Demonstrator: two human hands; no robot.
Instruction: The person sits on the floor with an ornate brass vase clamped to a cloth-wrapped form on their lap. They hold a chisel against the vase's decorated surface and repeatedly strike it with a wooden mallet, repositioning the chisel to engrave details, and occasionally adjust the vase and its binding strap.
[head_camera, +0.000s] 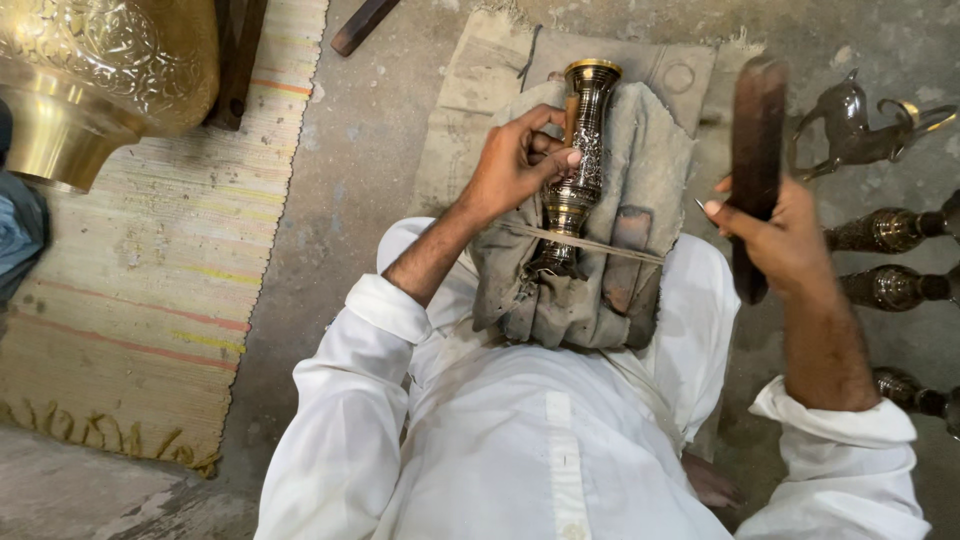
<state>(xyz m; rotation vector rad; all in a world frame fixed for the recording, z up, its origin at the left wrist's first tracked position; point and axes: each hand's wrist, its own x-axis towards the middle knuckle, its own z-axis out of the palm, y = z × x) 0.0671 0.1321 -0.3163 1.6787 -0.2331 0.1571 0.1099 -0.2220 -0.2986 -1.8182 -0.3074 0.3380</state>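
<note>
We find the left hand (512, 165) with its grip clenched around a slim brass vase (580, 150), engraved and dark-patterned, lying lengthwise on a grey cloth pad (640, 200) over the lap, rim pointing away from the body. A thin cord (600, 245) crosses the pad and the vase's foot. The right hand (785, 240) is raised to the side, its grip closed on a dark wooden mallet (757, 150) held upright, apart from the vase. We note on the concrete floor (370, 150) at right a small dark teapot-shaped piece (850, 125) and a row of similar dark vases (890, 285). At upper left stands a large embossed brass vessel (110, 60) beside a striped woven mat (150, 280).
</note>
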